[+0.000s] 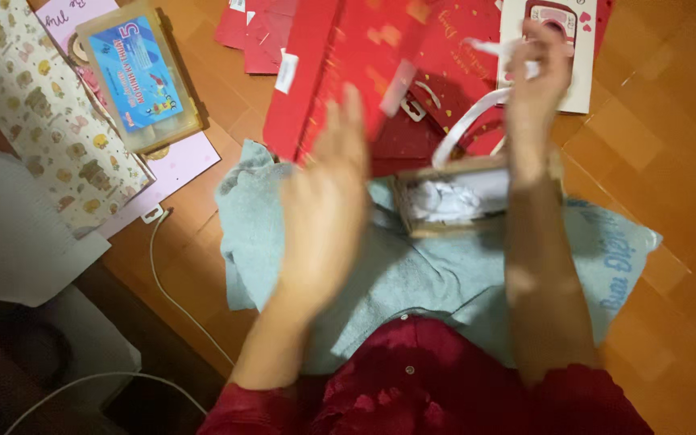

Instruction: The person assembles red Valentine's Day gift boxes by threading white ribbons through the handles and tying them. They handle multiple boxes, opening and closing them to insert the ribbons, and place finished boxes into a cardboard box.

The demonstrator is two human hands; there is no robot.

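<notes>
Warm brown wooden parquet floor (670,145) carries everything, and I sit over a pale grey-green cloth (412,282) spread flat near the floor's near edge. My right hand (537,72) is raised, its grip narrow, thumb and fingertips pinching a thin white ribbon (469,121) that loops down toward a small shallow cardboard box (477,197) resting on the cloth's far edge. Crumpled white tissue paper (445,201) fills the box. My left hand (324,209) hovers above the cloth, blurred, fingers spread wide and holding nothing.

To handle the ribbon well, I judge it best to keep the pinch light and close to the end, let the loop hang without twisting, and bring the free hand down to steady the box so it does not slide on the soft cloth.

Glossy red paper gift bags (348,56) with gold specks lie flat beyond the box, toward the far edge. A clear plastic case with a blue label (138,76) rests on a pale pink card (171,165) at the far left, beside a cream patterned sheet of wrapping paper (42,113). A thin white cable (171,290) trails across the wood at the left.
</notes>
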